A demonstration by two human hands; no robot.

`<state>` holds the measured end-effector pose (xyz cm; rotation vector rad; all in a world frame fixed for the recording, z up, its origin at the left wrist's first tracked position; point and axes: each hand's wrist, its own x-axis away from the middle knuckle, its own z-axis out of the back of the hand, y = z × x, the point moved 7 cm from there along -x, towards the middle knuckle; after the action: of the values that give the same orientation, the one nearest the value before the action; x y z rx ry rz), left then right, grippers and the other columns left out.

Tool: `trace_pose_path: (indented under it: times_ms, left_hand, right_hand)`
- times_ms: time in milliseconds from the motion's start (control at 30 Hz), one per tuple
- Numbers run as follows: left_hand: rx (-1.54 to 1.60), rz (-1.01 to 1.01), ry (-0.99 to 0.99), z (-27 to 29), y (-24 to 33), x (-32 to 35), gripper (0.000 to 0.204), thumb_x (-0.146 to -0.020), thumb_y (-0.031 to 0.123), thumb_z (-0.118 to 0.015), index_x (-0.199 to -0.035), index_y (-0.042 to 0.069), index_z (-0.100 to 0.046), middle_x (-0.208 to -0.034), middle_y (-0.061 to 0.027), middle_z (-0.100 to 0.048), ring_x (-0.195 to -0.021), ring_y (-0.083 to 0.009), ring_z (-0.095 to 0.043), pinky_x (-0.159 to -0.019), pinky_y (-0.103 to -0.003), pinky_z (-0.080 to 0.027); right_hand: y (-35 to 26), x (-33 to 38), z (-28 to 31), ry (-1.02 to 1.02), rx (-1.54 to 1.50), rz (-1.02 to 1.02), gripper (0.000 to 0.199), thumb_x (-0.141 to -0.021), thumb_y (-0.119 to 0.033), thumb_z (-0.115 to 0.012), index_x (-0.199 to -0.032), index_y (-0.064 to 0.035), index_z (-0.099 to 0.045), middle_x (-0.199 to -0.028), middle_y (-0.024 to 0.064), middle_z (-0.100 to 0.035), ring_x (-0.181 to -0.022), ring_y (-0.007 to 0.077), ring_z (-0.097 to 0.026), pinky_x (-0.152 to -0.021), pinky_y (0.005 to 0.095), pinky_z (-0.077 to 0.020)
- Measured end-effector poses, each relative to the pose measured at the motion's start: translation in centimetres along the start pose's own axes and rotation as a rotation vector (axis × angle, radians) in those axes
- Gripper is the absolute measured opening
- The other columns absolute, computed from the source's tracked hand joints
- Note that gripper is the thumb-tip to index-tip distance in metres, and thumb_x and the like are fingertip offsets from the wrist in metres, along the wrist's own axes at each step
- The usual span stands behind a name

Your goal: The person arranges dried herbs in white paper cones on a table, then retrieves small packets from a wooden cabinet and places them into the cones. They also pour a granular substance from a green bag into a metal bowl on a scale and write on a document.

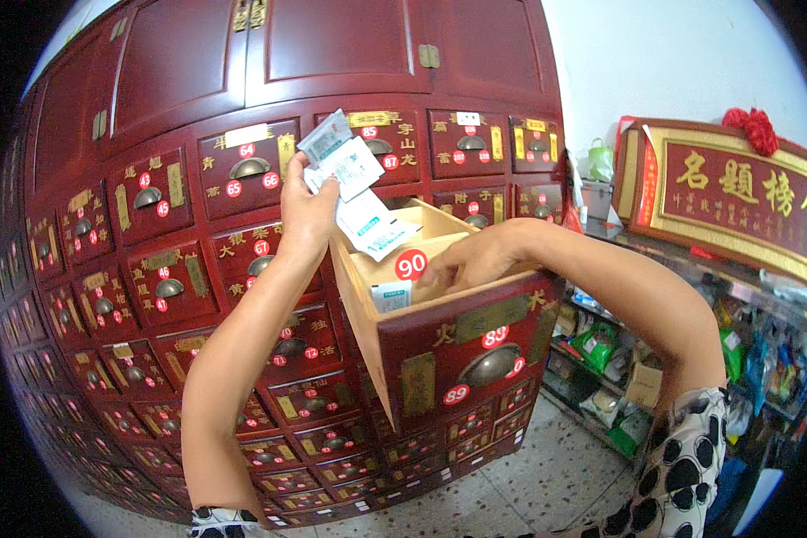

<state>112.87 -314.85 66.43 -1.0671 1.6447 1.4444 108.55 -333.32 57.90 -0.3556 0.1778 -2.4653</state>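
Above the pulled-out drawer [439,314], left hand [307,208] pinches fanned sachets [345,166]; loose grip risks dropping some. Right hand [471,260] reaches inside, fingers apparently curled.

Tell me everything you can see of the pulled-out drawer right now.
The open drawer is dark red lacquered wood outside, pale bare wood inside, drawn well out of the cabinet and angled toward the camera. Its front carries a brass cup handle, brass label plates and round red number stickers. A divider splits the inside; a small white packet stands in the near compartment. The right hand reaches in over the rim. The left hand holds white sachets above it.
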Motion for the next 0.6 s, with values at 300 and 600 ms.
trace_pose_path:
  times_ms: [300, 600]
  left_hand:
    - [0.32, 0.016, 0.087, 6.6, 1.7, 1.3, 0.04, -0.081, -0.007, -0.043, -0.119, 0.0, -0.032, -0.102, -0.0115, -0.053, -0.09, -0.0163, -0.056, -0.078, -0.028, -0.047]
    - [0.415, 0.006, 0.032, 5.7, -0.1, -1.7, 0.04, -0.083, -0.005, -0.044, -0.119, 0.0, -0.03, -0.1, -0.0122, -0.053, -0.089, -0.0155, -0.056, -0.077, -0.028, -0.048]
  right_hand:
    - [1.9, -4.8, -4.1, -0.421, -0.023, -0.123, 0.057, -0.079, -0.034, -0.06, -0.122, -0.0009, -0.045, -0.123, 0.015, -0.048, -0.111, 0.018, -0.045, -0.091, 0.033, -0.0357]
    - [1.1, -5.5, -3.6, -0.044, 0.598, 0.27, 0.061, -0.071, -0.035, -0.062, -0.125, -0.014, -0.04, -0.116, 0.0119, -0.052, -0.106, 0.029, -0.05, -0.087, 0.0383, -0.0398]
